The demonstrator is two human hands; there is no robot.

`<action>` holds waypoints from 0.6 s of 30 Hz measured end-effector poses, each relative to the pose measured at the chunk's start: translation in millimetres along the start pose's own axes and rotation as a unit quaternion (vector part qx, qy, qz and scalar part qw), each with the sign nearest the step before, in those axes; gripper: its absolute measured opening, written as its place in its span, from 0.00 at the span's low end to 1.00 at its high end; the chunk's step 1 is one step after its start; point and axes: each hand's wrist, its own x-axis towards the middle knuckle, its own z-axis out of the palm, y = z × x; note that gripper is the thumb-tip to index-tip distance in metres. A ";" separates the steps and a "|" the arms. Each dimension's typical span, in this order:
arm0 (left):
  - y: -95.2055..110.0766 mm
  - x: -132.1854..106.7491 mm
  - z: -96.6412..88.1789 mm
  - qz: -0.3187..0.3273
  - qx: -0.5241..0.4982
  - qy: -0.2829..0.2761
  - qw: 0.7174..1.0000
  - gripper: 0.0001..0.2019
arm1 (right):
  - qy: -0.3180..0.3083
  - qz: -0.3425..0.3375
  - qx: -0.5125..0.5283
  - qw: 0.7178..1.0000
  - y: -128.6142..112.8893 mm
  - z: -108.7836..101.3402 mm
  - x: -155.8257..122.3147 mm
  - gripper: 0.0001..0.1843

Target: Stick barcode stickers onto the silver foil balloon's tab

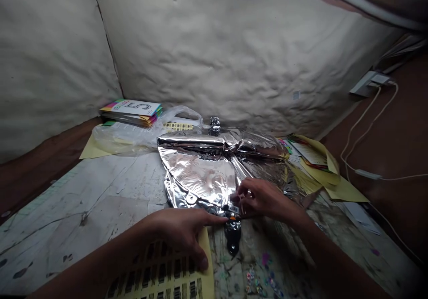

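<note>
A crumpled silver foil balloon (214,165) lies flat on the worn white table (100,192). My right hand (264,198) pinches at the balloon's near edge, where a small barcode sticker (233,209) sits above the dark balloon tail (232,238). My left hand (182,232) rests palm down on a yellow sheet of barcode stickers (170,274), its forefinger stretched toward the small sticker and its thumb pressed on the sheet.
A clear plastic bag (133,136) and a stack of coloured paper packs (132,111) lie at the back left. Yellow papers and cards (317,163) are piled at the right. A white cable (364,125) runs from a wall socket (371,82). Small shiny bits (261,281) lie near me.
</note>
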 end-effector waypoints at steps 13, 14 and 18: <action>0.2 -5.8 -5.0 0.002 0.015 0.009 1.000 0.50 | 0.108 -0.229 0.044 0.967 18.8 45.2 -30.0 0.09; 0.5 -6.6 -5.6 0.004 0.016 0.016 1.000 0.50 | 0.109 -0.212 0.064 0.969 18.0 43.9 -29.1 0.08; -1.0 -7.7 -5.7 -0.006 0.030 0.029 0.999 0.52 | 0.071 -0.139 0.169 0.973 17.2 35.4 -22.1 0.01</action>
